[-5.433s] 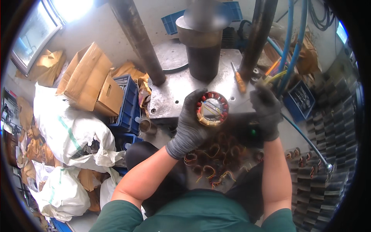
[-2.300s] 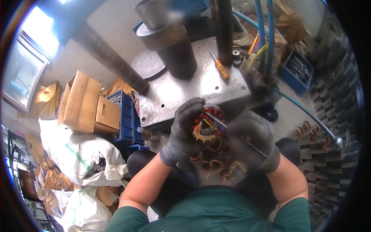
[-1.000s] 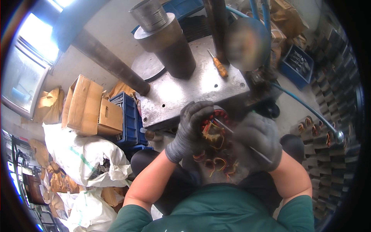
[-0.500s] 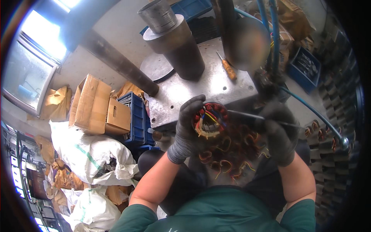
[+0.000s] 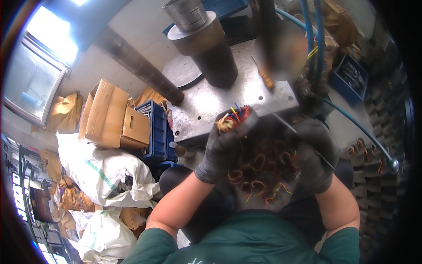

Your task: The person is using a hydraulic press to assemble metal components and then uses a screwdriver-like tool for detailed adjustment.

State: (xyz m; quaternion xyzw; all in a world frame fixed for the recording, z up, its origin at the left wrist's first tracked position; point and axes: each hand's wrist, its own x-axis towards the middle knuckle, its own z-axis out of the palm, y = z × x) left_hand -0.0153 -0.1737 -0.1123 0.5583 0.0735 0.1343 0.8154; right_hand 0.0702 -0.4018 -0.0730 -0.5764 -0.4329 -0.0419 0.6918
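A wound motor stator (image 5: 244, 123), ring-shaped with copper-red windings and yellow, blue and red lead wires, is gripped in my gloved left hand (image 5: 215, 152). It is tilted, just off the front edge of the steel plate. My gloved right hand (image 5: 315, 154), blurred, closes on a thin metal rod (image 5: 285, 122). The rod's far tip points up and left toward the stator, apart from it; its other end sticks out below the hand. Under both hands, between my knees, lies a pile of similar wound parts (image 5: 257, 174) with loose wire ends, partly in shadow.
Ahead, the steel plate (image 5: 193, 112) carries a heavy stepped metal cylinder (image 5: 215, 57) and a screwdriver (image 5: 266, 80) with a wooden handle. Blue crates (image 5: 154, 143), cardboard boxes (image 5: 105, 116) and white sacks (image 5: 103, 174) stand left. A blue hose (image 5: 360, 130) crosses right, near stacked dark parts (image 5: 373, 193).
The stator has tipped over, its opening turned from facing me to facing upward, and rises slightly. The rod has swung steeper and its tip has drawn away from the stator.
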